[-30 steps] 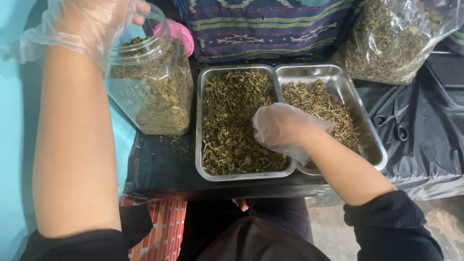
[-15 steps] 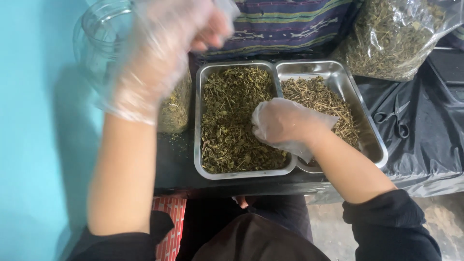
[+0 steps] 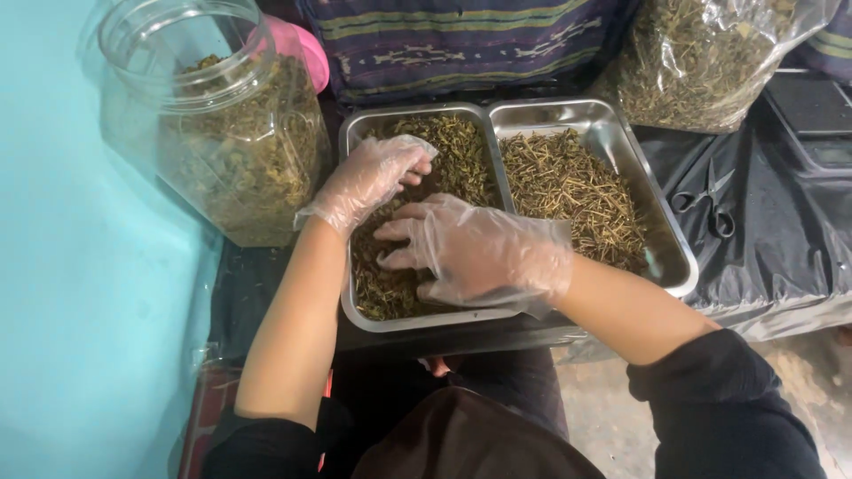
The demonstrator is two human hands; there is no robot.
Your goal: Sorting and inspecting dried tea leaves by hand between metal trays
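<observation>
Both my hands wear thin clear plastic gloves and rest in the left steel tray [image 3: 353, 306], which is filled with dried green leaves [image 3: 457, 155]. My left hand [image 3: 368, 182] lies palm down on the leaves near the tray's left side, fingers slightly curled. Spread open just in front of it, my right hand [image 3: 475, 250] presses flat on the leaves. The right steel tray [image 3: 652, 217] beside it holds dried stems [image 3: 564, 186]. A large clear plastic jar [image 3: 222, 133], open-topped and partly filled with the same dried leaves, stands to the left.
A pink lid [image 3: 297, 49] lies behind the jar. A clear bag of dried herbs [image 3: 692, 62] sits at the back right. Scissors [image 3: 706, 204] lie on black plastic sheeting [image 3: 781, 248]. Striped cloth [image 3: 461, 40] hangs behind the trays. A turquoise wall [image 3: 71, 310] is at left.
My left hand came away from the jar's mouth, swung right and dropped into the left tray. My right hand, bunched at the tray divider, spread flat over the leaves.
</observation>
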